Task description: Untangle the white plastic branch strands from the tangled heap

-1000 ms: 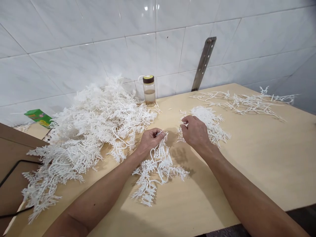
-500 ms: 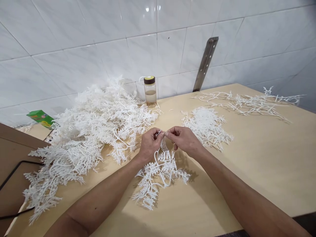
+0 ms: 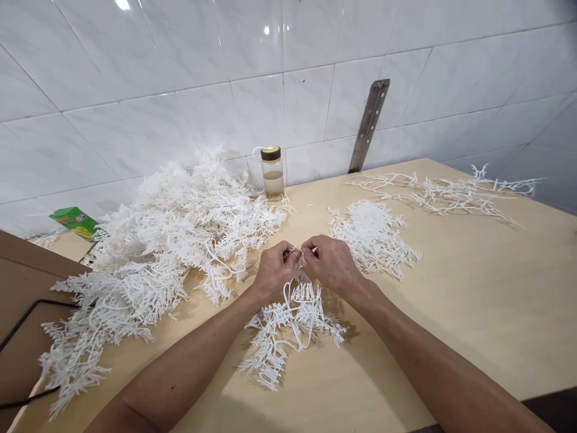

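Observation:
A white, many-branched plastic sprig [image 3: 295, 328] hangs below my hands, its lower fronds at the tabletop. My left hand [image 3: 276, 269] is closed in a pinch around the sprig's upper end. Close beside it, my right hand [image 3: 331, 261] also pinches, its fingertips at a thin white bit of the same sprig; the exact hold is partly hidden by the fingers. A big heap of similar white sprigs [image 3: 180, 222] lies to the left. Small white trimmed pieces [image 3: 372, 237] form a pile just beyond my right hand.
Bare white stems [image 3: 451, 192] lie at the back right of the wooden table [image 3: 473, 300]. A bottle with liquid [image 3: 273, 174] stands near the tiled wall. A metal bracket [image 3: 369, 126] leans there. Far left are a green carton [image 3: 74, 221] and a brown cardboard panel [image 3: 31, 288].
My right hand has turned slightly, its fingers curling in more, with the fingertips a little apart from my left thumb. The whole view has shifted slightly.

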Tool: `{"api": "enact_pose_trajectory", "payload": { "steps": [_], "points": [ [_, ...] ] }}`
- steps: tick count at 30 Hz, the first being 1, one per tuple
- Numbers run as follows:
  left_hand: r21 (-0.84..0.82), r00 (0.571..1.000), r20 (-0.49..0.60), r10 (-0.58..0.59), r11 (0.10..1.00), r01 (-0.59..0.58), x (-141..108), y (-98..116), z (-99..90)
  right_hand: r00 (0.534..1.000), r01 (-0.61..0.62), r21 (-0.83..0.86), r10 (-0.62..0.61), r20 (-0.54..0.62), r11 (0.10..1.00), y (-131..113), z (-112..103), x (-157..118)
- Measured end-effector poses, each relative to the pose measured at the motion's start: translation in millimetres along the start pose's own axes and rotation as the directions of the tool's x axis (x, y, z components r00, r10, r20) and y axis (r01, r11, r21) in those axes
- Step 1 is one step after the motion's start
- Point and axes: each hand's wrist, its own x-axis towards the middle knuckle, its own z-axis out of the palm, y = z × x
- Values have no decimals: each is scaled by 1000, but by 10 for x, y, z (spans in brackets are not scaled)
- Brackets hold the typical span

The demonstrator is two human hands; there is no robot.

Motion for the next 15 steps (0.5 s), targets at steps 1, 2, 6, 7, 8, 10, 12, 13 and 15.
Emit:
{"api": "enact_pose_trajectory", "payload": {
  "steps": [1,2,6,7,8,10,12,13,15],
  "points": [
    [-49,999,24,-43,998,44,7,9,1,999,33,-45,-34,-14,998,-12,21,-1],
    [-99,995,49,-85,991,90,12,20,0,998,55,-86,-57,-27,995,-16,37,4],
    [-229,984,109,-139,960,161,-6,66,-14,994,13,-216,-37,-105,976,122,6,88],
    [-248,986,102,-130,957,152,-16,70,-17,989,-23,-229,-12,-147,973,198,-31,118],
    [-268,988,93,-126,952,147,-24,69,-19,978,-58,-230,9,-210,972,279,-77,147],
    [-315,986,79,-147,935,165,-31,55,-17,953,-101,-169,47,-300,980,426,-179,193],
    [-366,980,78,-183,909,198,-23,31,-13,932,-171,-56,143,-333,984,494,-260,211],
    [-387,978,77,-193,898,208,-15,17,-11,932,-205,25,202,-302,979,487,-284,206],
    [-411,977,74,-198,887,211,1,-9,-8,951,-256,206,284,-122,944,405,-288,173]
  ]
}}
